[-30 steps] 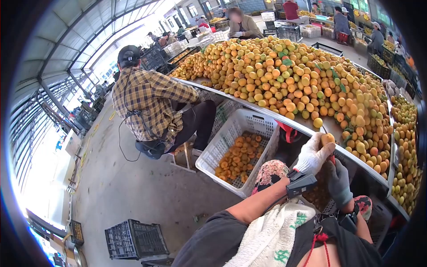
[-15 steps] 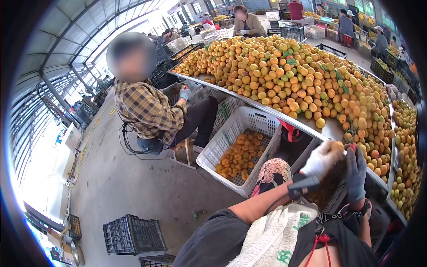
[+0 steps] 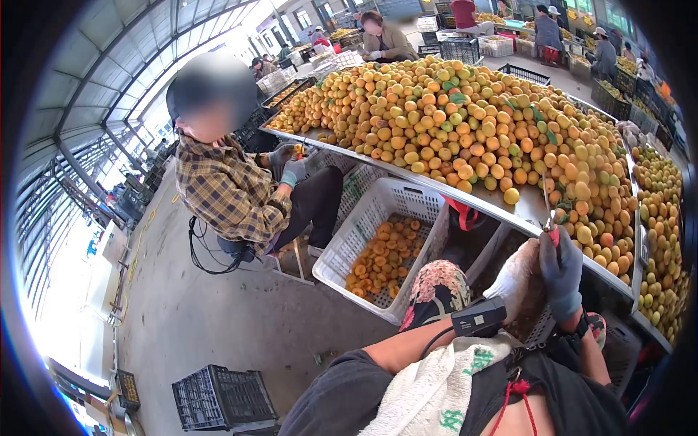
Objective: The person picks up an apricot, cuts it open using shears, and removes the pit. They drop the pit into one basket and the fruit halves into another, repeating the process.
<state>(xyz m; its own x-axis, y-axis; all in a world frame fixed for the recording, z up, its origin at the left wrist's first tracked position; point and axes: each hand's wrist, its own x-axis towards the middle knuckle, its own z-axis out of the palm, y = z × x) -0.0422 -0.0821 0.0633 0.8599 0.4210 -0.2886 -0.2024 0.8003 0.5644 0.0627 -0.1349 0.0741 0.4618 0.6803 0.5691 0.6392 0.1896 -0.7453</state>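
Note:
My right hand (image 3: pixel 560 276), in a grey glove, is closed around the red handle of a small knife (image 3: pixel 548 207). Its thin blade points up toward the fruit. Beside it, nearly touching, is my left hand (image 3: pixel 515 280) in a white glove, over a basket by my knees. The left fingers are mostly hidden, so whether they hold anything does not show. In front of both hands, a heap of orange-yellow apricots (image 3: pixel 451 123) covers a metal-edged table (image 3: pixel 525 212). One loose apricot (image 3: pixel 512 196) lies near the table's edge.
A white plastic basket (image 3: pixel 323 267) holding split apricots (image 3: pixel 389 254) stands left of my knees. Another person (image 3: pixel 233 182) in a checked shirt sits beyond it, working with gloved hands. A black crate (image 3: pixel 222 398) is on the floor. More people and crates fill the background.
My left hand has dropped down and left from the apricot piece's earlier place by the table edge. My right hand has shifted left, and the knife blade now stands upright in view.

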